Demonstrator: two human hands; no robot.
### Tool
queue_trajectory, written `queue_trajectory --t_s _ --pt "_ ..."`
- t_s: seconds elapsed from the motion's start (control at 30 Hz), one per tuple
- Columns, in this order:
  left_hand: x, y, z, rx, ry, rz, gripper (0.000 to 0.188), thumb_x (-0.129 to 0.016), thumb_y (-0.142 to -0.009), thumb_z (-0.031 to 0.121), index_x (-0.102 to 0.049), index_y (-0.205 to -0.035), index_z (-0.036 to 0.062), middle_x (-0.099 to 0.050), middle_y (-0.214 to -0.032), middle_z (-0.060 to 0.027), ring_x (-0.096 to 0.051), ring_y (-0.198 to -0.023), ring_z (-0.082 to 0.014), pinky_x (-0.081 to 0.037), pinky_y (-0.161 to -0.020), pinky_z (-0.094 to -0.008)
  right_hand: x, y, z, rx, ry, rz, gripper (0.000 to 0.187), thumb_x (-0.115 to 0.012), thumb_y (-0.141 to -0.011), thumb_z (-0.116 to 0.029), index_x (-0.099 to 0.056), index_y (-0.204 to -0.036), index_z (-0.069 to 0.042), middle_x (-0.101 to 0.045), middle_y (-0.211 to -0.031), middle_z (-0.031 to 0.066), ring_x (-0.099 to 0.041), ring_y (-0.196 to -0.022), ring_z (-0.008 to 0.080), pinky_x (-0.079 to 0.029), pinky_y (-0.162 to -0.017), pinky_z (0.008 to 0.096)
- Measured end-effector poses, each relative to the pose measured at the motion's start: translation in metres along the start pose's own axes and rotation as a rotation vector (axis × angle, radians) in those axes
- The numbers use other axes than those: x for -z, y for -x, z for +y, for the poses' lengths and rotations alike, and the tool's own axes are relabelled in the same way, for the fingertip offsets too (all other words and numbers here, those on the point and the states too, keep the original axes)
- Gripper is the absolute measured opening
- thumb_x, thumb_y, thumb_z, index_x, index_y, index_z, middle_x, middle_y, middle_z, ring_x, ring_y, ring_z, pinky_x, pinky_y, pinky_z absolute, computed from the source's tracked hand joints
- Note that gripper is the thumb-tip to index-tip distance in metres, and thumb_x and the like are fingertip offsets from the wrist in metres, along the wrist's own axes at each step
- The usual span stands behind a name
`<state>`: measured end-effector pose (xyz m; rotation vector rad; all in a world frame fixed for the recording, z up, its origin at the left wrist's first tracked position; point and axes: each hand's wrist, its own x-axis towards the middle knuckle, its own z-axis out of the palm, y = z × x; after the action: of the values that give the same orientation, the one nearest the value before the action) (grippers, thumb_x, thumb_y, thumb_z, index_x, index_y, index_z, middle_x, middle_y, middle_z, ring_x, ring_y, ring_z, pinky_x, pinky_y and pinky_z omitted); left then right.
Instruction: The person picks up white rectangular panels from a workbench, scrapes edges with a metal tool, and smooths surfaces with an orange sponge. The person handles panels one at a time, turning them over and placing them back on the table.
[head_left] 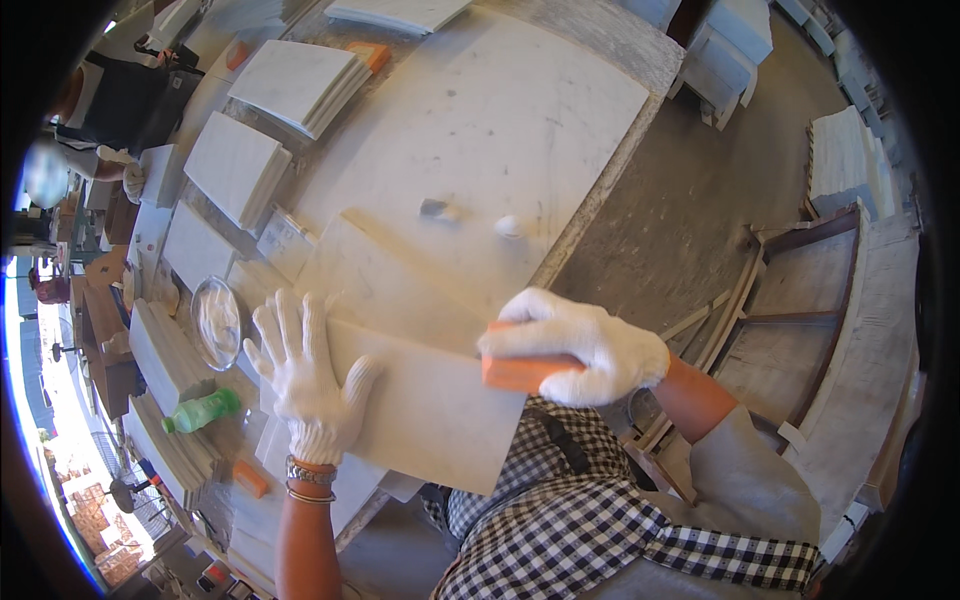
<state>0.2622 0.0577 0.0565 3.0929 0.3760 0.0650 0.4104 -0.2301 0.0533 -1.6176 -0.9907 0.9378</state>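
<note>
A pale stone tile (445, 415) lies in front of me, its near corner jutting out toward my checked apron. Flat on the tile's left part rests my left hand (312, 375), in a white knit glove with its fingers spread. My right hand (590, 350), also gloved, is wrapped round an orange sanding block (525, 372). That block is at the tile's right edge; whether it touches the edge is hard to make out. Under and beyond the tile is a large pale slab (500, 110). Two small items sit on it, a dark-and-white piece (438, 209) and a white lump (510, 227).
Stacked tiles (295, 85) line the table's left side, with another orange block (250, 478) nearby. A round metal dish (218, 322) and a green bottle (203, 410) stand left of my left hand. Another person's hand (133, 180) shows far left. A wooden frame (800, 320) is at right.
</note>
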Motion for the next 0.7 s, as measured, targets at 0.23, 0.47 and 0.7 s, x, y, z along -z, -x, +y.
queue_trajectory --t_s 0.23,0.47,0.7 --pt "-0.003 0.001 -0.001 0.019 -0.035 -0.012 0.094 -0.067 -0.086 0.062 -0.040 -0.159 0.0095 -0.028 -0.168 -0.0233 -0.019 -0.156 -0.0465 -0.006 -0.125 -0.0635 -0.007 -0.028 -0.002 0.047 0.163 0.168 0.059 -0.065 -0.084 -0.019 -0.062 -0.142 -0.010 -0.060 -0.126 0.0180 -0.063 -0.115 0.0340 -0.051 -0.101 0.0412" --pt "-0.007 0.004 0.000 0.018 -0.015 0.010 0.090 -0.065 -0.089 0.059 -0.040 -0.159 0.0076 -0.030 -0.167 -0.0234 -0.018 -0.156 -0.0466 -0.007 -0.127 -0.0598 -0.016 -0.021 0.024 0.054 0.219 0.205 0.060 -0.064 -0.085 -0.018 -0.061 -0.144 -0.014 -0.060 -0.130 0.0151 -0.062 -0.119 0.0309 -0.051 -0.102 0.0393" --pt "-0.004 0.006 0.007 0.003 0.020 0.074 0.086 -0.065 -0.090 0.058 -0.044 -0.156 0.0072 -0.034 -0.164 -0.0254 -0.021 -0.155 -0.0477 -0.008 -0.124 -0.0661 -0.022 -0.098 0.102 0.162 0.491 0.438 0.058 -0.069 -0.093 -0.031 -0.057 -0.146 -0.010 -0.061 -0.138 0.0201 -0.056 -0.131 0.0361 -0.044 -0.110 0.0426"
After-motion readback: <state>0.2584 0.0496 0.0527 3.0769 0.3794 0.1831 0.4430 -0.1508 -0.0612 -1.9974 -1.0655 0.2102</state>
